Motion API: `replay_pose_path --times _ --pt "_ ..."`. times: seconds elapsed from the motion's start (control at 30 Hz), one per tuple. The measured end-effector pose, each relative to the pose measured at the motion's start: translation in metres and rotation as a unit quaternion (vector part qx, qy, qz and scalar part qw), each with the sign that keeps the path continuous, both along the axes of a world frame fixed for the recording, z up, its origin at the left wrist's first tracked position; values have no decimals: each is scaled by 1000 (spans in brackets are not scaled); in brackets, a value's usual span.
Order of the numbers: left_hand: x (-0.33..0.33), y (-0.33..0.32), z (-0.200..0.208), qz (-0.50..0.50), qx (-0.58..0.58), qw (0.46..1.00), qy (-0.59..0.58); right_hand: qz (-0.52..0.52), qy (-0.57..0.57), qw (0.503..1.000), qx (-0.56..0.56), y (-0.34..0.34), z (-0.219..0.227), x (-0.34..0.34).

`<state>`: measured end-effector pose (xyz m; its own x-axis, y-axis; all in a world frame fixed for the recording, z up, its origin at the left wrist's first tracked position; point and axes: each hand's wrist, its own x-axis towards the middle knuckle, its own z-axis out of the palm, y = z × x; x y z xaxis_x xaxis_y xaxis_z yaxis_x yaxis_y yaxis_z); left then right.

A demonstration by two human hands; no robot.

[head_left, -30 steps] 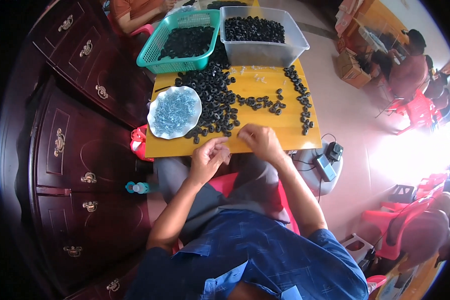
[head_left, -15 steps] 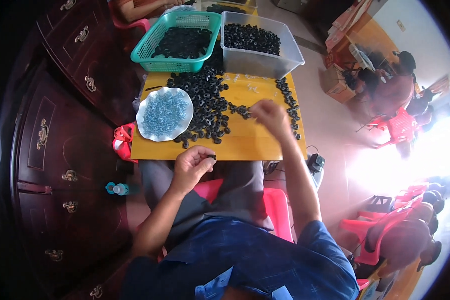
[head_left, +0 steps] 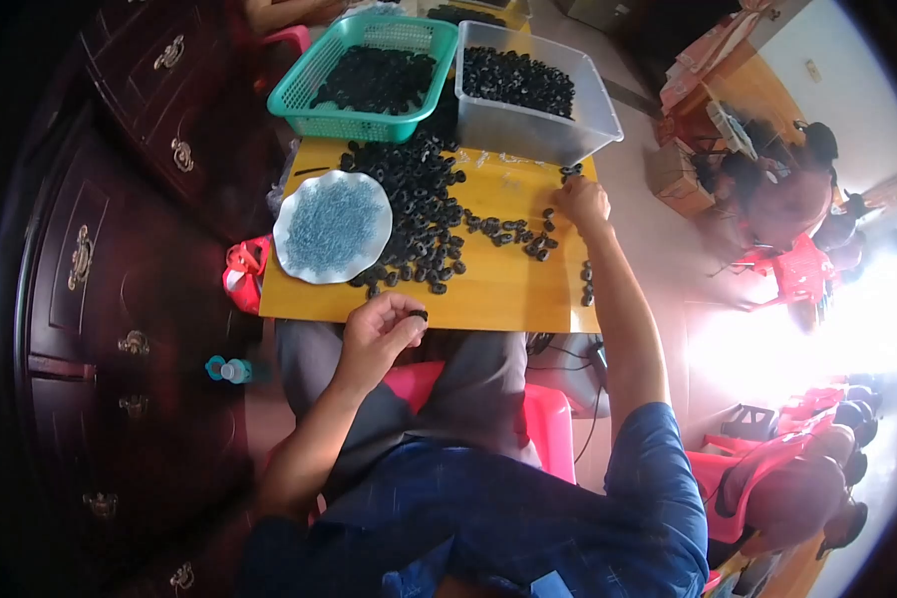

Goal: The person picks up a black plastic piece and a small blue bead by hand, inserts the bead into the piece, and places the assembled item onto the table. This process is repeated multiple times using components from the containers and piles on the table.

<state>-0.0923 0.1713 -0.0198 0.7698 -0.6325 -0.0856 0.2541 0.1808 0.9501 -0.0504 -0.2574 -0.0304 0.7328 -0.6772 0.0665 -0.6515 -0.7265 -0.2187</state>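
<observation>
My left hand (head_left: 377,334) is just off the table's front edge. Its thumb and fingers pinch a small black ring-shaped piece (head_left: 419,314). My right hand (head_left: 584,204) is over the table's right edge, fingers bent and close together. What they hold, if anything, is hidden. Left of it, a short trail of black pieces (head_left: 509,231) reaches out from a big loose heap of black ring-shaped pieces (head_left: 409,204) mid-table. A white wavy-rimmed plate (head_left: 287,261), left of the heap, carries a pile of small, clear bluish pieces (head_left: 337,221).
At the table's far side, a green basket (head_left: 359,127) and a clear plastic bin (head_left: 528,135) both contain black pieces. More black pieces (head_left: 587,284) line the right edge. Dark wooden drawers (head_left: 140,249) stand left. Another person's arm (head_left: 279,14) shows beyond the basket.
My right hand has moved right, from the trail to the table's right edge. The trail now spreads farther right, and the right-edge row is broken. My left hand still pinches its piece.
</observation>
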Motion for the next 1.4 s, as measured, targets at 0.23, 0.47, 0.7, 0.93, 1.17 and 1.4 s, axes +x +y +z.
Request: replay_pose_path --times 0.23,0.47,0.7,0.93,1.17,1.4 --pt "8 1 -8 3 -39 999 34 48 100 991 -73 2 0 2" --pt "9 2 -4 -4 -41 995 89 137 -128 979 -75 6 18 -21" --pt "9 6 -12 -21 -80 990 113 253 -283 803 459 167 56 -87" --pt "2 1 -8 -35 -60 996 56 253 -218 716 613 243 41 -121" --pt "2 3 -8 -53 -47 997 20 262 -203 766 551 246 39 -123" --pt "3 0 -13 -89 -24 996 18 278 -184 767 548 241 36 -120"
